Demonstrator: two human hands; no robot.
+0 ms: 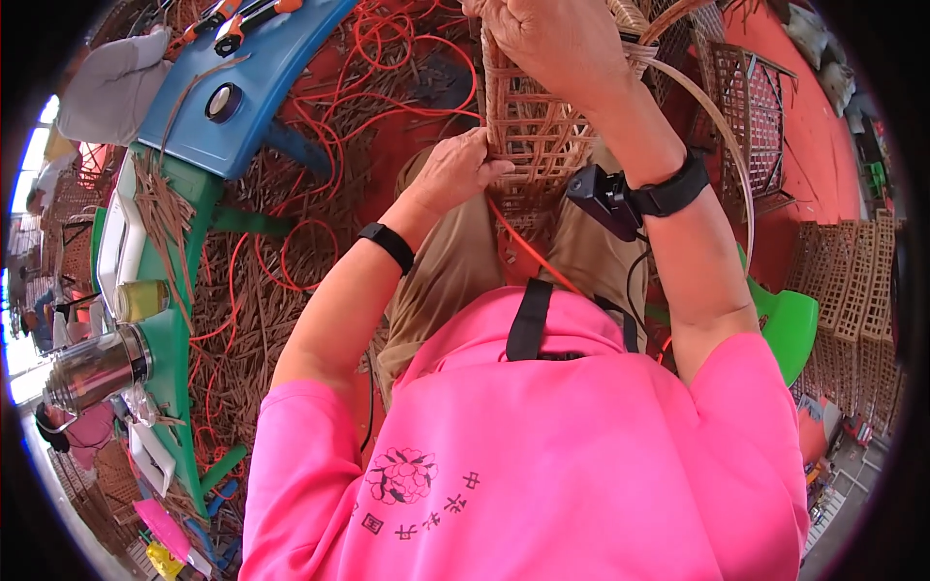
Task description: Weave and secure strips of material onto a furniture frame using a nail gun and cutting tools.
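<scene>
A brown woven lattice basket [538, 145] stands between my knees, its upper part cut off by the picture's top edge. My left hand [453, 172] is closed on the basket's left side, with the thumb pointing right over the weave. Over the basket's top rim, my right hand [554, 44] is curled with the fingers bent in. Whatever those fingers pinch is hidden and partly outside the picture. A long pale cane strip [728, 131] bows out from the rim, to the right of my right forearm. A black device [603, 198] is strapped to my right wrist.
On the left, a blue stool [208, 107] carries orange-handled tools [254, 21] and a tape roll [224, 103]. Next to it a green table [179, 320] holds a glass jar [142, 300] and a steel flask [97, 368]. Orange tubing [339, 136] and cane scraps litter the floor. Lattice panels [751, 121] stand at right.
</scene>
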